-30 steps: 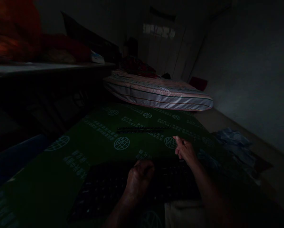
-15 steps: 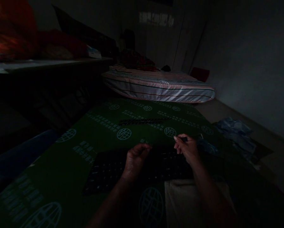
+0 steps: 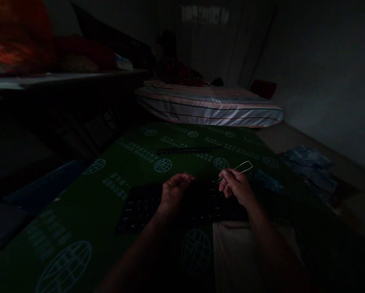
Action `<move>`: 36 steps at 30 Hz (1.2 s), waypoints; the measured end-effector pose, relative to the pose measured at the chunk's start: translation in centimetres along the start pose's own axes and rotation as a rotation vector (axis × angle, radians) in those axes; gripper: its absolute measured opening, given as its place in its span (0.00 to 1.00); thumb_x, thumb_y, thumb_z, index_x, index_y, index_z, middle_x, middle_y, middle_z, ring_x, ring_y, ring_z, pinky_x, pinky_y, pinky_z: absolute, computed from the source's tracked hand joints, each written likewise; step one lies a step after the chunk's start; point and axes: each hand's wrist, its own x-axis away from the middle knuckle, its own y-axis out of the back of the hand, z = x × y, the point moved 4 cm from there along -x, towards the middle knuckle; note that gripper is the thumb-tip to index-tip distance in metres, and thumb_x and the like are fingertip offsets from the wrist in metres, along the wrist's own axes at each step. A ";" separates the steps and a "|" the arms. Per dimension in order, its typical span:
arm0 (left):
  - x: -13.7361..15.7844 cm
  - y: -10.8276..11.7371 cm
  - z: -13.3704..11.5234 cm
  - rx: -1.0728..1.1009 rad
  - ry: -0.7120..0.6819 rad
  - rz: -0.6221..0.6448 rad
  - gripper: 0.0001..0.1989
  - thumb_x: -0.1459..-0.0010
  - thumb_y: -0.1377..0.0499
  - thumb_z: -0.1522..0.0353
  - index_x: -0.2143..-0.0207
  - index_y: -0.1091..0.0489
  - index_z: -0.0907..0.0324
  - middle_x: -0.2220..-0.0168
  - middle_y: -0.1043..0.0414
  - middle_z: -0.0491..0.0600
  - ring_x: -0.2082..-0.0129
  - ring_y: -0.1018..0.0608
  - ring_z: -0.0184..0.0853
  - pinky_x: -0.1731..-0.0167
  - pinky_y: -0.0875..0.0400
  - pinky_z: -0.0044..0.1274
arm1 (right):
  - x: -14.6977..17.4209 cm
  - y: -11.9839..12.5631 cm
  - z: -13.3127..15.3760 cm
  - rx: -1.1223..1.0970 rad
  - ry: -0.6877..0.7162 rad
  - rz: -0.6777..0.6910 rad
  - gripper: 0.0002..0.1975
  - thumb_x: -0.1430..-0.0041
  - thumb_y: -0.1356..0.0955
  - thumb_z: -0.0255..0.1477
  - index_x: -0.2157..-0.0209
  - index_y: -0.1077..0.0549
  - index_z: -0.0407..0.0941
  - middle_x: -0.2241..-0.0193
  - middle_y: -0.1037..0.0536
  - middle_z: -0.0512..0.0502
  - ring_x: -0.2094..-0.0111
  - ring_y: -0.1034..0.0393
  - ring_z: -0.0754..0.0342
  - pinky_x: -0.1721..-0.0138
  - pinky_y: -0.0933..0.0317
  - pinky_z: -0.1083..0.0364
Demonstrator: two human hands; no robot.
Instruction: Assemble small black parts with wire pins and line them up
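A dark keyboard (image 3: pixel 139 207) lies on the green printed sheet, and both hands hover over its upper part. My right hand (image 3: pixel 235 187) is closed around a wire keycap puller (image 3: pixel 246 164); its squared wire loop points up and right, and thin wire ends show left of the fingers. To the left, my left hand (image 3: pixel 174 193) is pinched, thumb against fingers; whatever it may hold is too dark to make out. Beyond the hands, small dark pieces (image 3: pixel 185 150) that look like keycaps lie in long rows.
The green sheet (image 3: pixel 109 199) covers the surface. A beige cloth (image 3: pixel 231 252) lies below the keyboard, and a bluish crumpled item (image 3: pixel 269 181) sits to its right. Farther off are a striped mattress (image 3: pixel 209 108), a cluttered shelf (image 3: pixel 93 77), a blue chair (image 3: pixel 48 187) and clothes on the floor (image 3: pixel 307 162).
The keycap puller has turned in my right hand, so its wire loop now shows clearly. My right hand has shifted slightly left; my left hand stays pinched. The view has moved a little.
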 end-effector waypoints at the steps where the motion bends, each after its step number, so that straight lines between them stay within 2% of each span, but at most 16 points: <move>1: 0.0 0.0 -0.1 0.006 0.008 0.007 0.06 0.60 0.35 0.70 0.76 0.28 0.60 0.73 0.23 0.44 0.68 0.23 0.32 0.59 0.33 0.24 | 0.0 -0.2 0.0 0.028 0.005 0.005 0.20 0.47 0.38 0.46 0.68 0.34 0.42 0.87 0.29 0.54 0.92 0.42 0.63 0.89 0.51 0.64; 9: 0.0 0.1 -0.2 -0.045 0.012 0.102 0.07 0.59 0.34 0.70 0.74 0.28 0.61 0.72 0.23 0.47 0.66 0.22 0.36 0.57 0.32 0.29 | 0.0 -1.3 -0.5 0.302 -0.042 0.009 0.16 0.45 0.41 0.43 0.70 0.37 0.44 0.90 0.32 0.57 0.94 0.45 0.63 0.90 0.52 0.64; 13: -0.1 0.6 0.2 -0.031 -0.020 0.138 0.05 0.55 0.36 0.69 0.72 0.27 0.60 0.70 0.22 0.47 0.65 0.22 0.34 0.56 0.33 0.27 | 0.2 -1.9 -0.3 0.374 -0.052 0.010 0.14 0.44 0.42 0.41 0.70 0.37 0.45 0.90 0.32 0.57 0.94 0.44 0.62 0.89 0.50 0.64; 20: 0.0 0.9 0.4 0.014 -0.016 0.142 0.05 0.54 0.36 0.69 0.72 0.27 0.61 0.69 0.22 0.48 0.65 0.22 0.35 0.56 0.33 0.28 | 0.7 -2.7 0.4 0.552 -0.026 0.013 0.12 0.43 0.43 0.38 0.71 0.36 0.45 0.89 0.32 0.56 0.92 0.41 0.61 0.87 0.46 0.63; 26: 0.0 0.9 0.6 0.049 0.001 0.145 0.03 0.54 0.36 0.70 0.73 0.27 0.59 0.70 0.22 0.46 0.66 0.22 0.33 0.57 0.33 0.26 | 0.8 -3.2 0.9 0.707 0.036 -0.006 0.10 0.42 0.43 0.34 0.71 0.36 0.46 0.88 0.31 0.53 0.91 0.41 0.60 0.85 0.48 0.62; 33: 0.1 0.7 0.5 0.087 -0.008 0.157 0.03 0.54 0.36 0.71 0.74 0.27 0.60 0.71 0.23 0.46 0.67 0.22 0.33 0.57 0.32 0.26 | 0.4 -3.0 0.6 0.708 0.011 -0.031 0.12 0.41 0.43 0.36 0.71 0.35 0.46 0.88 0.32 0.54 0.89 0.41 0.59 0.84 0.49 0.61; 36: 0.2 0.6 0.4 0.089 -0.009 0.152 0.03 0.55 0.37 0.72 0.74 0.27 0.60 0.72 0.23 0.46 0.67 0.22 0.33 0.58 0.32 0.26 | 0.5 -3.7 1.1 0.816 0.082 -0.021 0.12 0.41 0.43 0.34 0.73 0.35 0.46 0.86 0.31 0.51 0.85 0.38 0.58 0.80 0.47 0.61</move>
